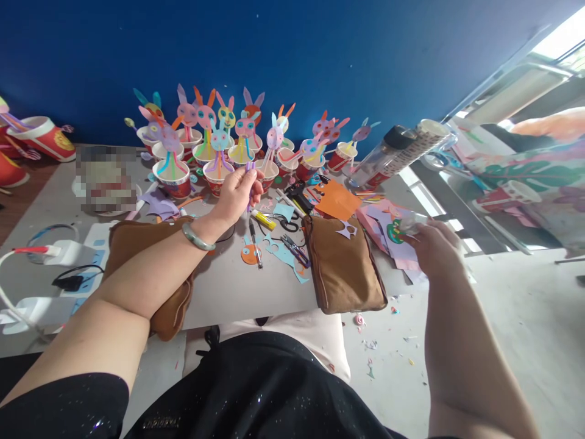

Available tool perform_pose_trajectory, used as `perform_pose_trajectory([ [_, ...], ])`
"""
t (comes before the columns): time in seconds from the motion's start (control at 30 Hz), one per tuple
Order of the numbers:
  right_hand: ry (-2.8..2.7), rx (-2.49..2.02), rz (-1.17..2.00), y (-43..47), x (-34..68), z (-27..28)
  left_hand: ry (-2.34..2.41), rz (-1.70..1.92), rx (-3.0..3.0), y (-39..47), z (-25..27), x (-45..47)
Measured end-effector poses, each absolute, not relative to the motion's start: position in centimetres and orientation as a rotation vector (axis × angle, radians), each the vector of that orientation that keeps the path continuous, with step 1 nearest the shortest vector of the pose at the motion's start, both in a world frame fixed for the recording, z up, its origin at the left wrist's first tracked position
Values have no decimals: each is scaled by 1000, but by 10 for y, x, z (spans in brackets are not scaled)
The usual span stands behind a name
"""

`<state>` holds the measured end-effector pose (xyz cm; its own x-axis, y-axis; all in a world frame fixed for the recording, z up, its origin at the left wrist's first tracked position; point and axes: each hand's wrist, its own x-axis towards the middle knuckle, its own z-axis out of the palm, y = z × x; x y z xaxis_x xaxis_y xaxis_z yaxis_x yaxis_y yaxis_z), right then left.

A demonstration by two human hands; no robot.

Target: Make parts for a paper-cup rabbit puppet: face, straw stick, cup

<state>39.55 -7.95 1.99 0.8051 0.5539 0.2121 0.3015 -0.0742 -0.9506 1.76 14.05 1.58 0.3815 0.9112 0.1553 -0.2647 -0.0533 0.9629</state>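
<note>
My left hand (240, 190) is closed, thumb against fingers, on a thin purple strip (250, 167) that stands upright near the cups. Below it lie a black pen (254, 241), a yellow marker (264, 220) and an orange paper disc (250, 254) with an eye drawn on it. My right hand (439, 245) reaches to the right edge of the table, with its fingers closed on a clear, shiny thing (408, 223) with green beside it. I cannot make out its kind. Purple and pink paper sheets (381, 227) lie under that hand.
Several red paper cups (177, 183) hold paper rabbits on coloured strips along the blue wall. Scissors (297, 250), light-blue scraps (283, 253) and orange paper (337, 200) lie mid-table. Two brown pouches (350, 268) flank them. A power strip (91, 259) with plugs sits left.
</note>
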Motion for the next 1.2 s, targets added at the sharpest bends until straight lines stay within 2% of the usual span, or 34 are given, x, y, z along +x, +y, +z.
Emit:
perform_pose_trajectory([
  [0.2,-1019,-1657,441,-59,319,21,662,1147,1511,135,15,13],
  [0.27,-1298,-1588,462,-50,298,21,586,1124,1656,128,17,11],
  [0.4,-1582,-1560,362,-30,264,18,392,784,1546,117,23,12],
  [0.6,-1695,-1448,133,5,217,12,301,365,1291,118,19,13],
  [0.77,-1642,-1432,25,31,196,8,357,446,1155,124,19,13],
  [1.0,-1648,-1423,150,34,196,-1,392,484,1127,121,20,16],
  [1.1,-1685,-1451,195,23,212,-5,407,512,1119,121,18,15],
  [1.2,-1614,-1601,76,8,251,-12,402,541,1097,124,18,15],
])
